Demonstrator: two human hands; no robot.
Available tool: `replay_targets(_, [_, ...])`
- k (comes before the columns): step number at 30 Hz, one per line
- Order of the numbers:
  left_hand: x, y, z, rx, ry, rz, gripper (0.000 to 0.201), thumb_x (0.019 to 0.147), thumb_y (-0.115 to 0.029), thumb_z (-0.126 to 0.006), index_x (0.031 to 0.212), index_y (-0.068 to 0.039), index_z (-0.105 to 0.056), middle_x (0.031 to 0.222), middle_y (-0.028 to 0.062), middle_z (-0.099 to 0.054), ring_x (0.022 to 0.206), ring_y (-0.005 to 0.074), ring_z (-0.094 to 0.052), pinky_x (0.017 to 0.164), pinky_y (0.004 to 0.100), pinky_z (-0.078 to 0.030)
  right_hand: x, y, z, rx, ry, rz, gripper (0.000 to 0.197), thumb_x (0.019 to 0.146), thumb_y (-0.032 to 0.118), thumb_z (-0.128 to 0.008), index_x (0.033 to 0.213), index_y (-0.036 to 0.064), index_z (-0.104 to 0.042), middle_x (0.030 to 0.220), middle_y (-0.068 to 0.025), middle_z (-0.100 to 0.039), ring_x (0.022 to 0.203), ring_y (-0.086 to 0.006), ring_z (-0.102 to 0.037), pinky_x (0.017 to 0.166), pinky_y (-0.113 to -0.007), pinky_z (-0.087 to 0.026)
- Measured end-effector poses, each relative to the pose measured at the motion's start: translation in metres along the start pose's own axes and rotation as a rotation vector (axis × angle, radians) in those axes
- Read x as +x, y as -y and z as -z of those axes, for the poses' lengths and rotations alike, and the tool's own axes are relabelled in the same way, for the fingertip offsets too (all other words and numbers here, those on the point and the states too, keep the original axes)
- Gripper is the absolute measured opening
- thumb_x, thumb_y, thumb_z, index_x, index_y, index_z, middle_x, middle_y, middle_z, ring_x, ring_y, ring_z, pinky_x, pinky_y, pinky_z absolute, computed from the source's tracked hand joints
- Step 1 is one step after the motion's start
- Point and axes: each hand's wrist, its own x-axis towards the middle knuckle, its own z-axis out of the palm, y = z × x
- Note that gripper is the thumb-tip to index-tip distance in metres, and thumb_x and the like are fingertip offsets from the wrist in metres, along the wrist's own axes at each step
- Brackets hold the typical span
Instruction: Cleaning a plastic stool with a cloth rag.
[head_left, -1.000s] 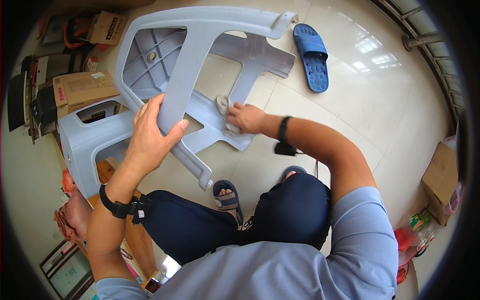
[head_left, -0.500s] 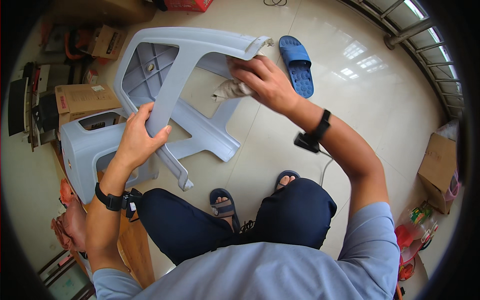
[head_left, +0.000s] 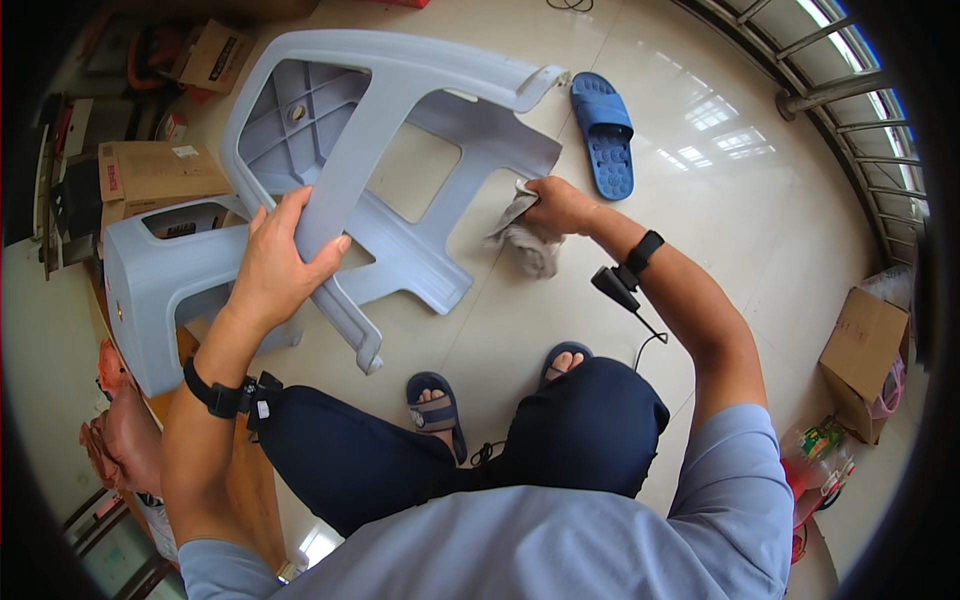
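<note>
A grey-blue plastic stool (head_left: 345,185) is held tipped on its side in front of me, its ribbed underside showing at the far left and its legs pointing right and toward me. My left hand (head_left: 282,258) is closed around one of its legs, thumb on the near side. In my right hand (head_left: 562,207) a crumpled greyish cloth (head_left: 530,243) is bunched, hanging below the fingers. This hand is just right of the stool's legs, apart from them. The fingertips of my right hand are partly hidden by the cloth.
A second grey-blue stool (head_left: 150,290) lies at the left, beside a cardboard box (head_left: 160,172) and a wooden bench (head_left: 250,480). A blue slipper (head_left: 605,140) lies on the tiled floor beyond my right hand. Metal railings (head_left: 840,95) and an open carton (head_left: 862,355) stand on the right.
My right hand has come off the stool's far leg end with the cloth, moving right and toward me. The stool has shifted slightly; my left hand keeps its grip.
</note>
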Motion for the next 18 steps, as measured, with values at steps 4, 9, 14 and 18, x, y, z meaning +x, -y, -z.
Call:
replay_targets(4, [0.006, -0.007, 0.002, -0.025, 0.031, 0.006, 0.065, 0.092, -0.028, -0.08, 0.148, -0.001, -0.059, 0.131, 0.0197, -0.07, 0.12, 0.0371, -0.062, 0.111, 0.0468, -0.047, 0.02, 0.045, 0.027, 0.495, -0.191, 0.071, 0.034, 0.094, 0.02, -0.082, 0.123, 0.003, -0.074, 0.106, -0.0182, -0.079, 0.097, -0.0299, -0.074, 0.097, -0.041, -0.058])
replay_targets(9, [0.012, -0.014, -0.003, -0.05, 0.034, 0.009, 0.066, 0.095, -0.03, -0.08, 0.148, 0.001, -0.058, 0.13, 0.0204, -0.072, 0.119, 0.0375, -0.064, 0.114, 0.0477, -0.044, 0.083, 0.036, 0.006, 0.186, -0.531, 0.183, 0.047, 0.094, 0.029, -0.081, 0.136, 0.0093, -0.072, 0.136, -0.0186, -0.07, 0.124, -0.0375, -0.069, 0.106, -0.045, -0.057])
replay_targets(14, [0.011, -0.01, -0.007, -0.061, 0.013, -0.021, 0.068, 0.095, -0.033, -0.08, 0.149, 0.002, -0.057, 0.132, 0.0198, -0.072, 0.118, 0.0389, -0.065, 0.118, 0.0487, -0.041, 0.101, 0.021, -0.058, -0.357, -0.341, 0.149, 0.047, 0.09, 0.035, -0.081, 0.125, 0.0064, -0.073, 0.153, -0.0183, -0.054, 0.147, -0.0409, -0.05, 0.106, -0.052, -0.059])
replay_targets(18, [0.007, -0.001, -0.006, -0.073, 0.03, -0.006, 0.067, 0.095, -0.032, -0.079, 0.15, 0.0, -0.057, 0.136, 0.0187, -0.07, 0.125, 0.0392, -0.063, 0.122, 0.0528, -0.036, 0.101, 0.035, -0.089, -0.265, -0.216, 0.157, 0.038, 0.084, 0.028, -0.081, 0.115, 0.0064, -0.076, 0.129, -0.0192, -0.069, 0.122, -0.0391, -0.069, 0.093, -0.051, -0.063])
